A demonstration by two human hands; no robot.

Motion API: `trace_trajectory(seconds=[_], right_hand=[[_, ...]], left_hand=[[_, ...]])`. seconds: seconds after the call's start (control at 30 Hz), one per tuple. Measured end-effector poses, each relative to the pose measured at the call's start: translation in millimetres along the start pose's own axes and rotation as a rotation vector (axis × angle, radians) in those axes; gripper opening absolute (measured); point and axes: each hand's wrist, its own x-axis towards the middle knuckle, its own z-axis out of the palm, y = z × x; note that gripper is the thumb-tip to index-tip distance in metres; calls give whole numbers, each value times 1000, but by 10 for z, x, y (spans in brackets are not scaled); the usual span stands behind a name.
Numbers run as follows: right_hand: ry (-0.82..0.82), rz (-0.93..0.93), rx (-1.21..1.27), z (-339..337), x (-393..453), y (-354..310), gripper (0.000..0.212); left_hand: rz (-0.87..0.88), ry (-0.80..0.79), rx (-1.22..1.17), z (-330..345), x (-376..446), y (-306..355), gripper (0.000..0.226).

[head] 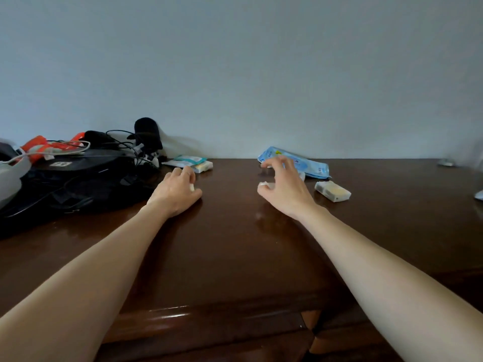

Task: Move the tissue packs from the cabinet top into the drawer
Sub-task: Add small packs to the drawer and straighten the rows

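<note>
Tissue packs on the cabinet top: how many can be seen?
3 clear: small pack right of the right hand, blue pack by the wall, teal-labelled pack beyond the left hand. Others may be hidden.

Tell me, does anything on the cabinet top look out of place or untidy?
Nothing looks damaged or spilled. The tissue packs lie scattered: one small pack askew by the right hand, the blue pack tilted against the wall. Tangled cables clutter the left corner.

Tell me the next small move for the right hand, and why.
Probably close the right hand on the small pack beneath its spread fingers, since it hovers over something white there. The blue pack and another small tissue pack lie beside it on the cabinet top.
</note>
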Motion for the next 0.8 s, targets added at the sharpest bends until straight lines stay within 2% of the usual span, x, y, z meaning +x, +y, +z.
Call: trace_trajectory(seconds=[0.07,0.13,0.2,0.23,0.3,0.37,0.4,0.47,0.53,0.57,0.63,0.7,0.8], right_hand=[[-18,65,-114,-133,33,162,53],[-201,142,-308,-206,13,290,59],[-340,163,-345,-191,-89,380,58],[-352,150,-302,-167,-153,411,55],[-348,139,-163,-146,-261,426,50],[-366,101,-156,-198,-308,419,50],[-324,65,-196,-260,-318,421,48],[-121,70,-278,-421,-301,467,44],[1,246,-380,-588,-274,567,46],[-40,375,-434,-661,-285,618,46],[-227,574,-451,-726,-339,692,45],[-286,588,-397,-682,-391,700,52],[-232,485,-343,-661,-472,590,61]], left_hand=[[55,-29,-36,16,-30,40,22],[84,-45,-60,38,-90,93,23],[102,-47,-63,34,-151,169,25],[109,-53,-65,22,-185,217,27],[125,-76,-61,6,-273,314,37],[144,-121,-58,2,-395,416,52],[151,-148,-69,1,-464,471,58],[160,-197,-98,-15,-596,586,67],[142,-212,-103,-35,-699,716,72],[121,-210,-96,-39,-744,795,72],[84,-208,-82,-13,-845,955,71],[92,-199,-74,35,-946,1042,70],[135,-156,-54,65,-1041,1027,66]])
